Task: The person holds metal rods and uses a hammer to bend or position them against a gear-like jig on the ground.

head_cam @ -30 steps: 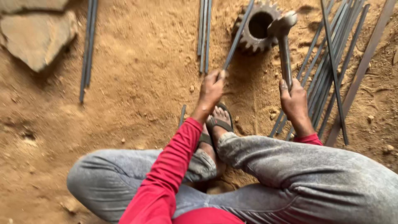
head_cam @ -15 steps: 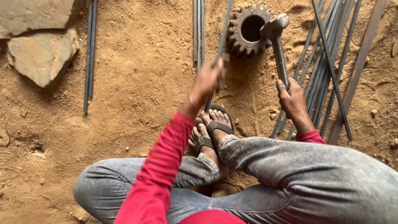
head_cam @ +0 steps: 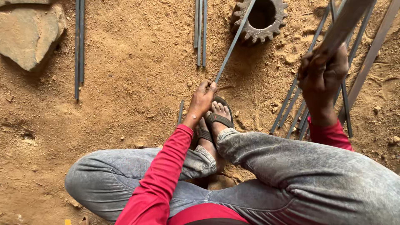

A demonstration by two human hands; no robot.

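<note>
Rod axis: thin metal rod (head_cam: 231, 46) runs on a diagonal, near end low-left at the fingers, far end up-right onto the gear; straight, no visible bend.
Rod look: slim, dark grey, dull, dusty; far tip goes past the frame top, can't see it.
Rod place: lies across the toothed rim of the rusty gear (head_cam: 261, 18), which sits on the sandy ground (head_cam: 125, 83); near end is just above the sandalled feet (head_cam: 216, 118).
L hand: left hand (head_cam: 202, 100) closed on the rod's near end, fingers pinched tight round it.
R hand: right hand (head_cam: 323, 77) raised, fist wrapped fully round a hammer handle (head_cam: 343, 25); handle tilts up-right, blurred, head out of frame.
Nearby: loose bars (head_cam: 308, 104) fanned out below the right hand; three rods (head_cam: 200, 29) lying side by side, pointing straight away; two more rods (head_cam: 78, 46) far left; flat stone (head_cam: 27, 35) top-left.
Body: person sits w/ knees bent, grey jeans, red sleeves.
</note>
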